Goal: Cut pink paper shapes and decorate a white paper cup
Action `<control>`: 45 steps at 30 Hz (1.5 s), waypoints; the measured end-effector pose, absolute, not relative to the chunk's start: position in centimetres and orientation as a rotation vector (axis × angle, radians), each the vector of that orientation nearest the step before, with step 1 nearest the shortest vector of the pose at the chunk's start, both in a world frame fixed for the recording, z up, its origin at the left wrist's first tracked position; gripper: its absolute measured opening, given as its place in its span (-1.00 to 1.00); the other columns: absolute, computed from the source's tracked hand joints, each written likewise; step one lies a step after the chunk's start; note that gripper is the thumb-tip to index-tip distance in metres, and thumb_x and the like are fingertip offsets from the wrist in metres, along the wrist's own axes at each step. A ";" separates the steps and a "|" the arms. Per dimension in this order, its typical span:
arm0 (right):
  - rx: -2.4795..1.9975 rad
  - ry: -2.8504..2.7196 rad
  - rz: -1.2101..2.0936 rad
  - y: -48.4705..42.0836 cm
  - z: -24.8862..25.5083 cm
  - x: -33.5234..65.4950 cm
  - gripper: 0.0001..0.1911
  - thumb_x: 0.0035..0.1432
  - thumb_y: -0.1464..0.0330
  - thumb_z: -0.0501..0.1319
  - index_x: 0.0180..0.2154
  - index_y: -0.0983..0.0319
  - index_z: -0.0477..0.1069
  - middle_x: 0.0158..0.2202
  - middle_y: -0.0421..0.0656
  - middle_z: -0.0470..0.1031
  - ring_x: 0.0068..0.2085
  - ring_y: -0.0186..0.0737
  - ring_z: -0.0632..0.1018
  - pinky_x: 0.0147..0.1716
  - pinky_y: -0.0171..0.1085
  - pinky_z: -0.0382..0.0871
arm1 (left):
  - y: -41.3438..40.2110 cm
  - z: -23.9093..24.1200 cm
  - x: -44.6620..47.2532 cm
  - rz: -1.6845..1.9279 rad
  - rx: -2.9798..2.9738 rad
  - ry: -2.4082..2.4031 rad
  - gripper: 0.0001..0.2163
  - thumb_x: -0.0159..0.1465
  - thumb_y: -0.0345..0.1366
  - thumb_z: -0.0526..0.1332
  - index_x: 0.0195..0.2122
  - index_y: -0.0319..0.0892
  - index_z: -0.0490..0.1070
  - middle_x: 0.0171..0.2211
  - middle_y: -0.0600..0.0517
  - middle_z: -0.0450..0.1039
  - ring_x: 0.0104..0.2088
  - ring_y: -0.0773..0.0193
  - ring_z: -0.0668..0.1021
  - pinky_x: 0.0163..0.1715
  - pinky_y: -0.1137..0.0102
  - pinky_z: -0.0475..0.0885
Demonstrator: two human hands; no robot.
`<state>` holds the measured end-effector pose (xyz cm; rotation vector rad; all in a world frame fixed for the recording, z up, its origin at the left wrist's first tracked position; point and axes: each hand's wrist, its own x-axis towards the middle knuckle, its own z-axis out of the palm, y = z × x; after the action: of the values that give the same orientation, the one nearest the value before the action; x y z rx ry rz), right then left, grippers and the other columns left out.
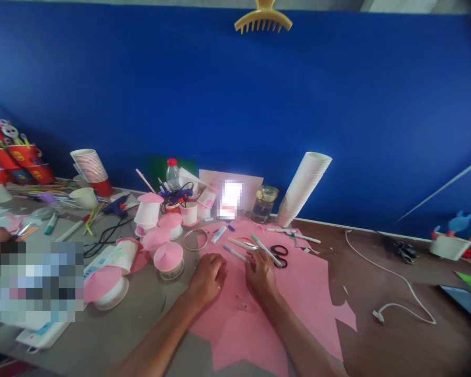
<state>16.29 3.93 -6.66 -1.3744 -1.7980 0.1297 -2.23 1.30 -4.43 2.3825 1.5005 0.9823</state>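
As the left hand (209,280) curls its fingers narrowly near the left edge of the pink paper (302,283), the right hand (261,275) bends its own beside a green pen (264,247) and scissors (279,256); whether either grips anything cannot be told. Work appears paused, any next pickup calling for parted fingers. Pink-topped cups (168,256) flank the paper on the tabletop (113,335). Pixelation masks a screen (231,199); the near edge is mostly cut off.

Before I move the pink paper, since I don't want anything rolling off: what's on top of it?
Black-handled scissors and several pens lie on the pink paper. The left hand and right hand hide whatever is beneath them.
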 end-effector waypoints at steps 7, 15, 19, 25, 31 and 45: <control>-1.494 -1.676 -0.037 4.3 -5.0 18.0 -0.72 0.09 0.50 0.04 -0.16 0.27 0.40 -0.20 -0.02 0.40 -0.15 -0.10 0.38 -0.13 -0.14 0.25 | 1.2 -5.3 -2.7 0.972 2.394 1.596 -0.79 0.19 -0.37 0.11 -0.14 -0.16 0.38 -0.06 -0.14 0.40 -0.01 0.06 0.42 0.05 0.06 0.28; -1.887 -1.957 0.002 4.3 -3.0 21.2 -0.69 0.09 0.47 0.11 -0.09 0.26 0.40 -0.11 -0.02 0.41 -0.11 -0.08 0.39 -0.16 -0.21 0.21 | 1.0 -5.2 -2.7 0.634 2.476 1.610 -0.76 0.23 -0.32 0.06 -0.08 -0.16 0.32 0.06 -0.13 0.29 0.11 0.04 0.28 0.12 0.03 0.13; -1.888 -2.108 -0.042 4.1 -2.8 21.1 -0.68 0.13 0.44 0.11 -0.05 0.25 0.38 -0.09 0.00 0.40 -0.07 -0.06 0.38 -0.15 -0.20 0.20 | 1.1 -5.4 -2.7 0.643 2.466 1.608 -0.75 0.23 -0.30 0.06 -0.06 -0.16 0.32 0.07 -0.14 0.28 0.11 0.04 0.27 0.12 0.03 0.11; -1.891 -2.115 -0.131 4.1 -2.3 20.6 -0.75 0.14 0.44 0.10 -0.13 0.22 0.42 -0.14 -0.01 0.43 -0.10 -0.04 0.39 -0.18 -0.18 0.20 | 1.1 -5.4 -2.7 0.685 2.467 1.616 -0.77 0.22 -0.32 0.07 -0.09 -0.13 0.33 0.05 -0.10 0.30 0.09 0.05 0.29 0.12 0.03 0.12; -1.725 -2.253 -0.033 5.4 -1.0 17.2 -0.54 0.13 0.27 0.15 0.06 0.26 0.27 -0.03 0.00 0.42 -0.01 -0.04 0.38 -0.07 -0.18 0.19 | 0.9 -5.1 -2.7 0.659 2.487 1.576 -0.75 0.22 -0.35 0.05 -0.07 -0.14 0.31 0.04 -0.13 0.29 0.10 0.07 0.29 0.11 0.05 0.14; -1.773 -2.603 -0.102 5.8 -0.8 13.0 -0.74 0.10 0.51 0.08 -0.12 0.37 0.32 -0.13 0.15 0.40 -0.13 -0.01 0.47 -0.25 -0.19 0.31 | 1.0 -5.4 -2.7 0.669 2.461 1.578 -0.74 0.21 -0.33 0.10 -0.06 -0.13 0.30 0.06 -0.13 0.28 0.09 0.04 0.28 0.11 0.03 0.12</control>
<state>13.02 5.77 -0.81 -1.7730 -2.6027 -0.1019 -2.66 1.03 -5.37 2.4609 1.5784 0.6692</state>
